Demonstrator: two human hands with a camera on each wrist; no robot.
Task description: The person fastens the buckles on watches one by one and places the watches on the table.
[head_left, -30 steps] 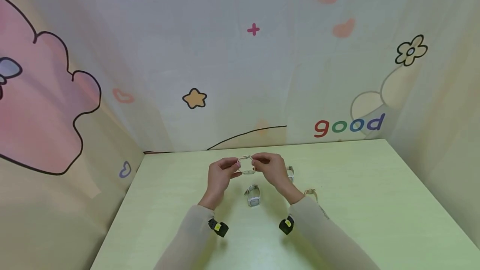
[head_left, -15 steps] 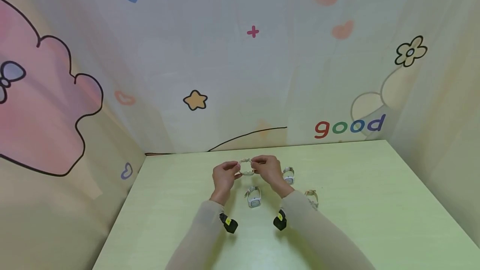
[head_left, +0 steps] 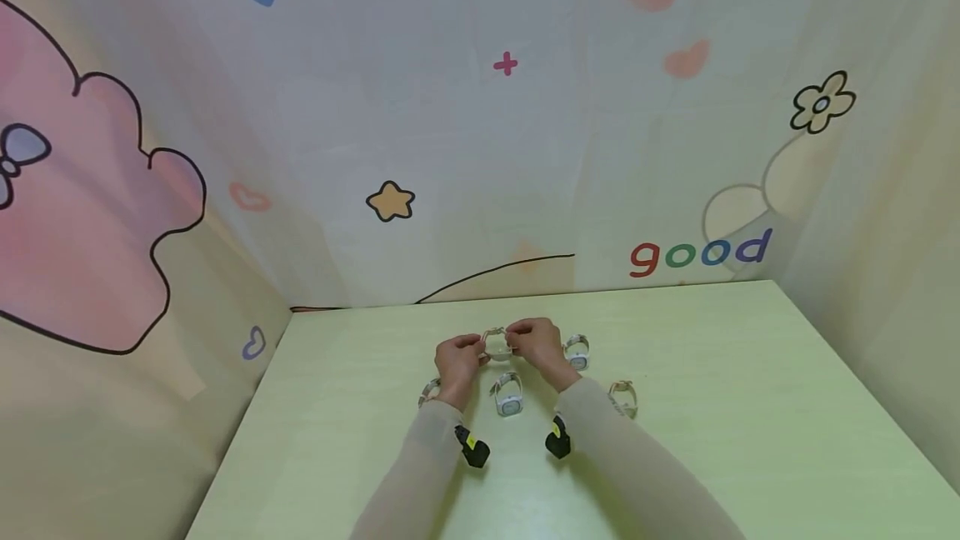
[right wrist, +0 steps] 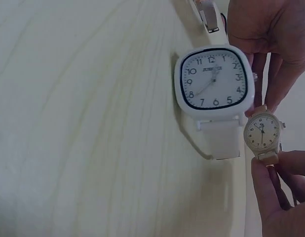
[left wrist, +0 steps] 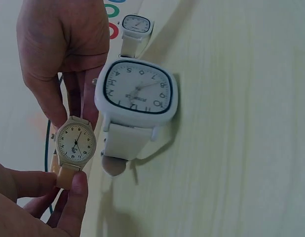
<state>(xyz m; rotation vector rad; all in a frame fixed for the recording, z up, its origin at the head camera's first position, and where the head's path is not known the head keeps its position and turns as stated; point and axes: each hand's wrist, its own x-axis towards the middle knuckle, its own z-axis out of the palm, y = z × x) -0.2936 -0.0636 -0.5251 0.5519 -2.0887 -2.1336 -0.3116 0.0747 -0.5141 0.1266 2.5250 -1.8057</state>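
My left hand (head_left: 459, 365) and right hand (head_left: 536, 344) hold a small round-faced wristwatch (left wrist: 77, 143) between them, over the far middle part of the table. Thumb and fingers of the left hand pinch its tan strap (left wrist: 66, 177) just beside the case. On the opposite side, the right hand (right wrist: 285, 192) pinches the other strap end in the same way. The pale dial with dark numerals faces both wrist cameras. Nearer to me, a white wristwatch (head_left: 508, 405) with a rounded-square face stands between my forearms.
Another white square-faced watch (head_left: 577, 359) sits behind the right wrist. To the right of that forearm is a tan-strapped watch (head_left: 623, 400). Part of a watch (head_left: 430, 391) shows beside the left wrist. The table (head_left: 750, 407) meets a printed cloth backdrop (head_left: 480, 148).
Both hands have come slightly nearer with the held watch, and the left hand has shifted right. The watch beside the left wrist has come into sight.
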